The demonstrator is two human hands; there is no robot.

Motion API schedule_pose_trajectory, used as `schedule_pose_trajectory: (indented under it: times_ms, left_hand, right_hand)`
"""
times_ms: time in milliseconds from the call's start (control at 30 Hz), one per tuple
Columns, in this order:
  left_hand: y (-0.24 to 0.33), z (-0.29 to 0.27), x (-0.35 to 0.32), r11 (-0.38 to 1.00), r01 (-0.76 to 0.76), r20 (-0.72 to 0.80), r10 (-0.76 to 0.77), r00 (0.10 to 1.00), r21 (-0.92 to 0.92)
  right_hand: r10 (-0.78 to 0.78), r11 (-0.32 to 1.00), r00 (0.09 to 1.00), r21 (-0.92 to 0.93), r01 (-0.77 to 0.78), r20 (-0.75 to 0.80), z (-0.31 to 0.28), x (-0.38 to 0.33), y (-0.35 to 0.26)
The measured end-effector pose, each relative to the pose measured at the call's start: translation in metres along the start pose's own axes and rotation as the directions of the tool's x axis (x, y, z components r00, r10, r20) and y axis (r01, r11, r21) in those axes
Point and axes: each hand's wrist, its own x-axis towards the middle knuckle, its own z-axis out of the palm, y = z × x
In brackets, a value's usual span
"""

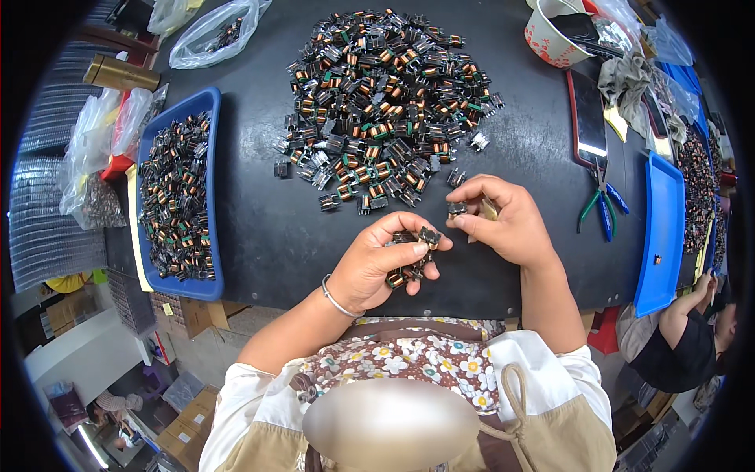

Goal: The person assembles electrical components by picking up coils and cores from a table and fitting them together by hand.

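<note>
Over a dark desk (pixel 255 165), we see two bare hands near each other but apart; the left hand (pixel 370 263) closes around several small copper-wound coils (pixel 429 237); the right hand (pixel 507 222) pinches a single coil (pixel 457 209) between thumb and fingers; a heap of coils (pixel 385 102) lies beyond; we judge each light and stiff, its winding easily scuffed, best gripped by the black body; we can read no brand, label or writing.

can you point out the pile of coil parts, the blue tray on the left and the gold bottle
pile of coil parts (pixel 385 110): head view, middle of the heap
blue tray (pixel 185 289): head view, near end wall
gold bottle (pixel 122 74): head view, middle of its body
</note>
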Motion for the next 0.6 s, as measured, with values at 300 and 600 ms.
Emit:
schedule_pose_trajectory:
  times_ms: [300, 600]
  left_hand:
    - [-0.003, -0.007, 0.001, 0.988, 0.056, 0.16, -0.034, 0.987, -0.141]
    - [-0.004, 0.003, 0.004, 0.999, 0.028, -0.036, -0.029, 0.999, -0.033]
  right_hand:
    - [0.033, 0.994, 0.997, 0.105, -0.041, 0.072, 0.001, -0.002, -0.002]
    - [-0.165, 0.985, 0.977, -0.032, 0.171, 0.133, 0.008, -0.001, 0.0]
